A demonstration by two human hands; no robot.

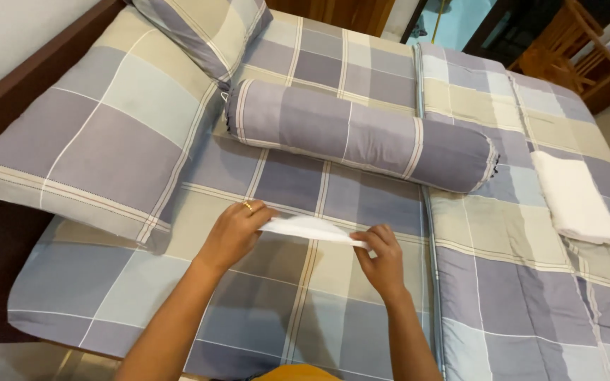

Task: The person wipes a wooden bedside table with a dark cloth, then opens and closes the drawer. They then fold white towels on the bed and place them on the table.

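Item: white cloth (pixel 310 228), small, thin, soft, folded into a flat narrow band. Held just above the middle of the bed (pixel 319 310), stretched between both hands, nearer the foot edge than the head.

Left hand (pixel 233 233): grip closed, pinching the cloth's left end between thumb and fingers; a ring on one finger.

Right hand (pixel 383 259): grip closed, pinching the right end at the fingertips.

Progress, as judged: the cloth looks already folded lengthwise at least once, its edges fairly even; it is not yet set down, and any further folding remains.

Bolster (pixel 361 135): long cylinder, plump, checked cover in lilac, grey-blue and cream with gathered ends; lies across the bed beyond the cloth, apart from it.

Pillows (pixel 100 134): two, flat and rectangular, same checked fabric, at the left edge and far left corner.

Folded towel (pixel 575 197): white, thick, oblong, near the right edge.

Bed cover: matching check, smooth woven cotton look, lightly creased.

Wooden chair (pixel 573 42): beyond the far right corner.
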